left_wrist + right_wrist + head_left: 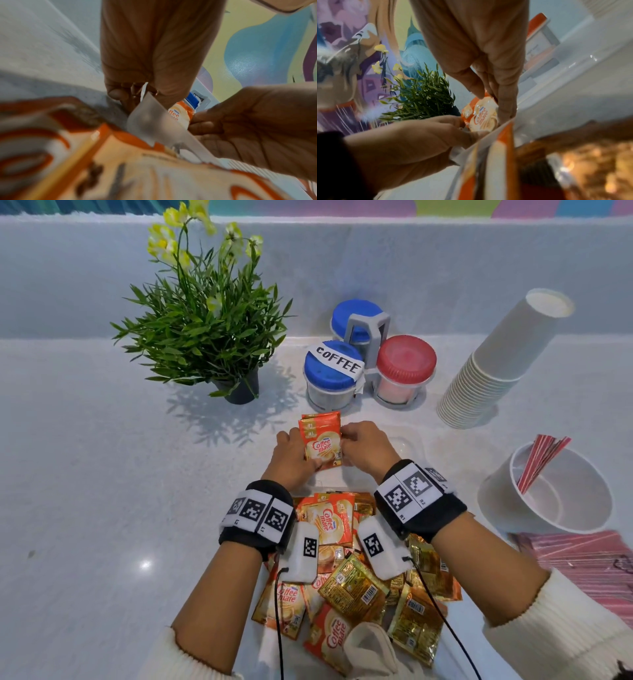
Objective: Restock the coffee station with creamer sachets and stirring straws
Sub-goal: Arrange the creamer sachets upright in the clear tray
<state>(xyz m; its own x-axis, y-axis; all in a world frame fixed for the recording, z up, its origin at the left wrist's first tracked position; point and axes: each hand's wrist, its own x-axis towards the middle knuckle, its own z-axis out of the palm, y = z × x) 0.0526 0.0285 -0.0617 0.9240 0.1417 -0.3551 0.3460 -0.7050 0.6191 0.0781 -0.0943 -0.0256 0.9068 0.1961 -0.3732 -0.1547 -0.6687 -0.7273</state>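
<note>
A small stack of orange Coffee mate creamer sachets is held upright just above the counter, in front of the jars. My left hand pinches its left edge and my right hand pinches its right edge. The left wrist view shows the held sachets between my left fingers and my right hand. In the right wrist view the sachets sit under my right fingers. A loose pile of creamer sachets lies under my wrists. Red stirring straws stand in a white cup.
A potted plant stands at the left. A rack holds the blue-lidded COFFEE jar, a red-lidded jar and another blue-lidded jar. Stacked paper cups lean at the right. A pink pack of straws lies at the right edge.
</note>
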